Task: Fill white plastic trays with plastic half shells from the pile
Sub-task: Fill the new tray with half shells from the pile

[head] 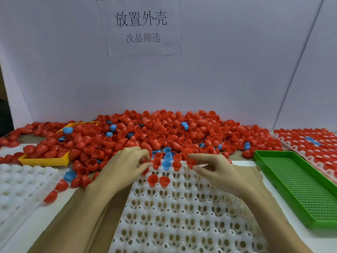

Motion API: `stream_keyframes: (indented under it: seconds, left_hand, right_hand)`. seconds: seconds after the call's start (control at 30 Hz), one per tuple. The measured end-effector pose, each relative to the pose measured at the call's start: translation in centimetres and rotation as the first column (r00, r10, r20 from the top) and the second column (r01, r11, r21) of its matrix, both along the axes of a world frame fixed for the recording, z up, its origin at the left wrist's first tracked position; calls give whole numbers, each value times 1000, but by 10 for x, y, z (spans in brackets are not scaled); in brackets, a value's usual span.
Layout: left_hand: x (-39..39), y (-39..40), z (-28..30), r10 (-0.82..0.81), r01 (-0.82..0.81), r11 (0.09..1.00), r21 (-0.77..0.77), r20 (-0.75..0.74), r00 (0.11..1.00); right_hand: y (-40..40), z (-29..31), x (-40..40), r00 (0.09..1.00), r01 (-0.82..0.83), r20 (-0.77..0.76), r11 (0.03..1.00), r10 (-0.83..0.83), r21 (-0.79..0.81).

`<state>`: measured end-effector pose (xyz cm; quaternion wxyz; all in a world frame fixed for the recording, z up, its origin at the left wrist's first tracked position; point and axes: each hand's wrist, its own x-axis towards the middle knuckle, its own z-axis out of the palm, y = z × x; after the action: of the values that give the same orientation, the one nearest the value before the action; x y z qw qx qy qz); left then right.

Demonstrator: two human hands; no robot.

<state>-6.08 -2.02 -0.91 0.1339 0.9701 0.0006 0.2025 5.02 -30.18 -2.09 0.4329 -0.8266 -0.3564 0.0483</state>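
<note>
The job is in its early stage — the white tray (182,216) in front of the person holds only a handful of half shells along its far edge, and nearly all its cups are empty. The far row carries red shells and a blue one (166,164), and two more red shells (158,180) sit in the second row, open side up. The pile (155,132) lies just beyond the tray's far edge, spilling left over a yellow tray (43,161).

The step in hand appears to be seating shells into the far row. The left hand (127,163) reaches to the tray's far left corner with fingers curled, thumb and forefinger pinching at a red shell there; I cannot tell whether it is lifted or already seated. The right hand (209,167) comes in at the tray's far right corner, forefinger and thumb spread apart around a red shell (191,162) — the grip looks loose, as if setting down or just taking hold.

Next, each shell needs pressing open side up into its cup, then fresh ones fetched from the pile.

Right of the tray lies a green mesh tray (299,189), and beyond that a filled tray (310,141).
</note>
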Motion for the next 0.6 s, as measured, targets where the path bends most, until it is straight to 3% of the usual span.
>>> stream_keyframes:
  seconds: [0.1,0.23,0.4,0.6]
  left_hand:
    - [2,-5,-2,-51,50,999,15,99,994]
    - [3,-11,-9,-138,136,987,86,17,990]
    - [5,-16,-15,-71,69,997,46,48,996]
    - [3,-20,-6,-67,73,997,-29,166,984]
  right_hand:
    - [1,-2,-1,999,-1,34,998,3,-58]
    - [5,-7,-1,990,48,139,978,-20,-201]
    - [4,-9,0,997,25,75,973,-8,-227]
    - [5,-7,-5,987,-29,142,954,74,-299]
